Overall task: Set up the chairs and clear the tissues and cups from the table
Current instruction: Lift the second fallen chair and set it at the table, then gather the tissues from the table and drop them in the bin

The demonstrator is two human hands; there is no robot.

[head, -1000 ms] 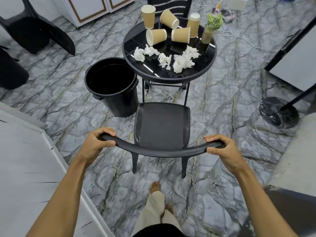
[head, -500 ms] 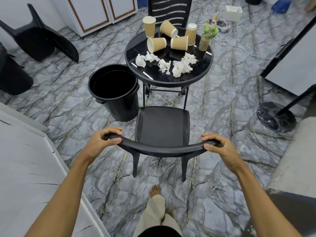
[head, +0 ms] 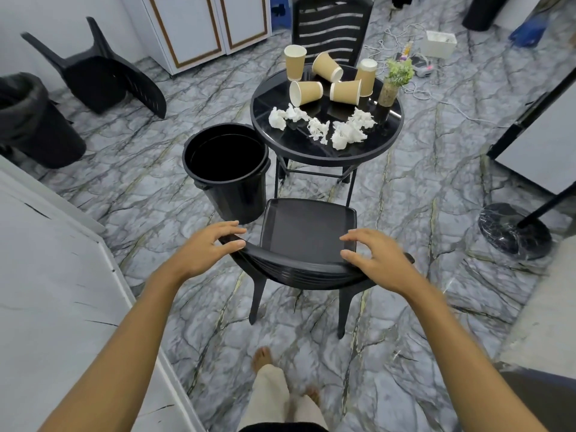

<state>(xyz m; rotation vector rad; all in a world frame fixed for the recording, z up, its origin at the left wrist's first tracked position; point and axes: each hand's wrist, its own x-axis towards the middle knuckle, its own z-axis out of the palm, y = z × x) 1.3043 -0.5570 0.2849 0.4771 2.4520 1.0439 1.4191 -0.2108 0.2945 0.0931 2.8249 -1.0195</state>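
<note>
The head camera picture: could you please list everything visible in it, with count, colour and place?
paper cups: five, tan, far side of the table; two upright, three tipped
tissues: several crumpled, white, near side of the table
plant: one, green, table's right edge
table: one, black, round
bin: one, black, left of the table
near chair: one, black, upright
far chair: one, black, beyond the table
fallen chair: one, black, upper left
left hand: open, on the near chair's backrest
right hand: open, on the same backrest

No legible text, label, brand, number or sign appears on any object or surface in this view.
</note>
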